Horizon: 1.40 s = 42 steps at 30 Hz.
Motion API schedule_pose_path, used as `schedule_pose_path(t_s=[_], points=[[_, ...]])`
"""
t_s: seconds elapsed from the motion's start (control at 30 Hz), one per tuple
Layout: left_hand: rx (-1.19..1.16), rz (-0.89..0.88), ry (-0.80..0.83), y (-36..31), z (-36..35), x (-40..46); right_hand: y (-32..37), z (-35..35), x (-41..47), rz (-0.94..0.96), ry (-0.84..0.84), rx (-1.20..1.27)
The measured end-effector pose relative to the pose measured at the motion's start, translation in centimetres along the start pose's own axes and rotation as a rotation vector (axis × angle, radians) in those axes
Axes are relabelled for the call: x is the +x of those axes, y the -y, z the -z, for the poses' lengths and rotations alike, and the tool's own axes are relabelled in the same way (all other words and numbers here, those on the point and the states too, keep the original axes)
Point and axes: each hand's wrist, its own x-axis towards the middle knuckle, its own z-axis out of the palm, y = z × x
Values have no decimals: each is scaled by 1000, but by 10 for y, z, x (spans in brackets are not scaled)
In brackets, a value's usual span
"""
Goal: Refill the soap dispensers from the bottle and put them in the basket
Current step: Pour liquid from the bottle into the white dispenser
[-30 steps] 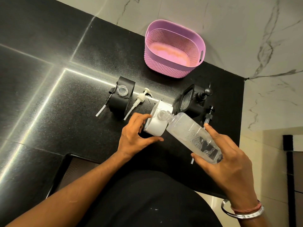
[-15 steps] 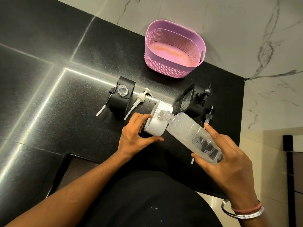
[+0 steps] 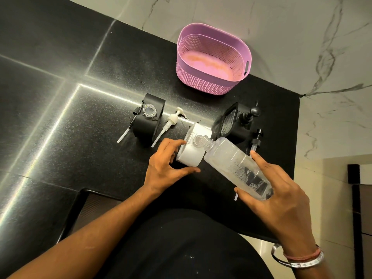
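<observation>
Clear plastic bottle (image 3: 235, 164), perforated pink plastic basket (image 3: 211, 85), glossy speckled black stone counter (image 3: 60, 117), veined polished marble wall (image 3: 302, 37).

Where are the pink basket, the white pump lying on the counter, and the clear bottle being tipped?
pink basket (image 3: 244, 49), head view, on its right rim.
white pump (image 3: 172, 119), head view, on its collar below the nozzle.
clear bottle (image 3: 227, 156), head view, on the middle of its body.
</observation>
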Motion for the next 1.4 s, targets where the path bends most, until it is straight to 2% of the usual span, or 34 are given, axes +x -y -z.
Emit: schedule_pose_path(t_s=[1.4], points=[[-9,-5,-4,2,-1,1,1,0,0,-14,11,-1]])
